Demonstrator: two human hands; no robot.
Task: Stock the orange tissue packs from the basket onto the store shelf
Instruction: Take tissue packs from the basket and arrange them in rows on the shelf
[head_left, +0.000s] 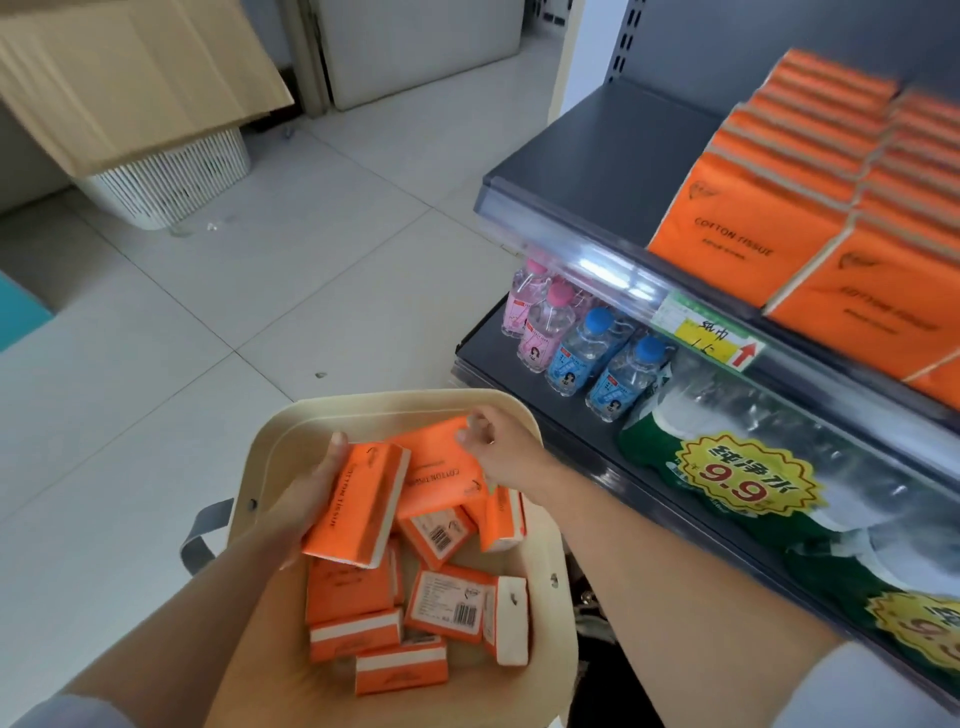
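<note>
Left hand (306, 499) grips one orange tissue pack (356, 506), fingers curled round its left edge, and holds it tilted just above the basket (545, 649). Right hand (493, 447) is closed in a pinch on the far end of a second pack (441, 467), which lies partly beneath the first and is at or just above the pile. More loose packs (447, 605) lie jumbled in the basket, some face up, some on edge, some showing their barcodes. The basket is in the near middle, below both forearms.

To the right, the store shelf (597, 150) already carries stocked rows (748, 213) of the same packs, standing upright and pressed close together. A bare stretch of shelf lies to the left of them. Water bottles (582, 348) stand on the lower shelf underneath.

These packs look light and soft: paper inside a thin glossy film, easy to squash and probably a little slippery. A pinch at one end is likely to let the pack sag or twist. A firmer hold would span the narrow white sides, thumb on one and fingers on the other, so that it travels flat. One pack per hand seems manageable. Each should stand upright beside the left row, printed face forward.
</note>
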